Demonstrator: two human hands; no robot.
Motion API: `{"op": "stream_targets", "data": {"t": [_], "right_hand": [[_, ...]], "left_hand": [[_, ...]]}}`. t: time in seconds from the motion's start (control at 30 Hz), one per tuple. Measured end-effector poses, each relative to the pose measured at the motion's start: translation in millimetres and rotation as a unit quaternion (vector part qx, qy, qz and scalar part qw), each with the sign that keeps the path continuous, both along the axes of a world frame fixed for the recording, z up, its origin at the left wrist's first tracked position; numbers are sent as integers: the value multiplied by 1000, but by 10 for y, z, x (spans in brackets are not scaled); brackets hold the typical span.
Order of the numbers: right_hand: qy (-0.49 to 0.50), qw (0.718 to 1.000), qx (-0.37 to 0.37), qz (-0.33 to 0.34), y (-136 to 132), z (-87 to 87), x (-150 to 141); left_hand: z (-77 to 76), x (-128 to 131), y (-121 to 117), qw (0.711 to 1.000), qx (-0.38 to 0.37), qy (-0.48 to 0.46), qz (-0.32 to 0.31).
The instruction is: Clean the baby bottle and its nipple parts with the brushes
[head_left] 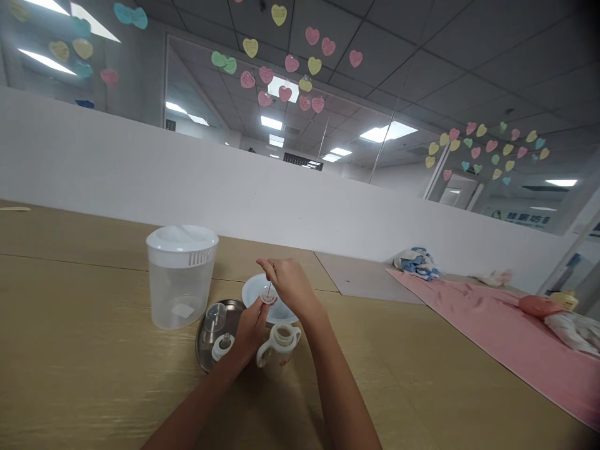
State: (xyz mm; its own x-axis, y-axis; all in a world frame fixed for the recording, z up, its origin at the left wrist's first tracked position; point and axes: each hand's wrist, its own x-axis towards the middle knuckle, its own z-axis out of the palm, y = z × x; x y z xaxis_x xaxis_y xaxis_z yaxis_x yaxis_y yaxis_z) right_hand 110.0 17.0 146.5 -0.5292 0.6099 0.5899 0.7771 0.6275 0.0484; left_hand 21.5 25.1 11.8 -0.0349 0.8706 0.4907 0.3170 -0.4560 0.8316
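My left hand pinches a small round pinkish part above the white bowl. My right hand is closed on a thin stick whose tip reaches down to that part. Just below my hands stands an open baby bottle with handles. To its left, a round metal tray carries a clear cap and a white bottle piece.
A clear plastic jug with a white lid stands left of the tray on the wooden table. A pink cloth covers the table's right side, with bundled fabric and a doll on it. A white partition runs behind.
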Motion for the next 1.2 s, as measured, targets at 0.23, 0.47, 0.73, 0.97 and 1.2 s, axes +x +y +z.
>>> {"op": "stream_targets", "data": {"t": [0.23, 0.47, 0.73, 0.97, 1.2], "right_hand": [[-39, 998, -42, -28, 35, -25, -43], [-156, 983, -79, -60, 69, -49, -67], [-121, 980, -158, -16, 161, -167, -27], [20, 974, -224, 19, -12, 17, 43], [-42, 988, -146, 1, 91, -97, 8]], "left_hand": [[12, -3, -32, 1000, -3, -6, -2], [32, -11, -66, 1000, -4, -6, 0], [38, 0, -75, 1000, -4, -19, -3], [37, -3, -43, 1000, 1, -14, -8], [19, -12, -42, 1000, 0, -6, -9]]}}
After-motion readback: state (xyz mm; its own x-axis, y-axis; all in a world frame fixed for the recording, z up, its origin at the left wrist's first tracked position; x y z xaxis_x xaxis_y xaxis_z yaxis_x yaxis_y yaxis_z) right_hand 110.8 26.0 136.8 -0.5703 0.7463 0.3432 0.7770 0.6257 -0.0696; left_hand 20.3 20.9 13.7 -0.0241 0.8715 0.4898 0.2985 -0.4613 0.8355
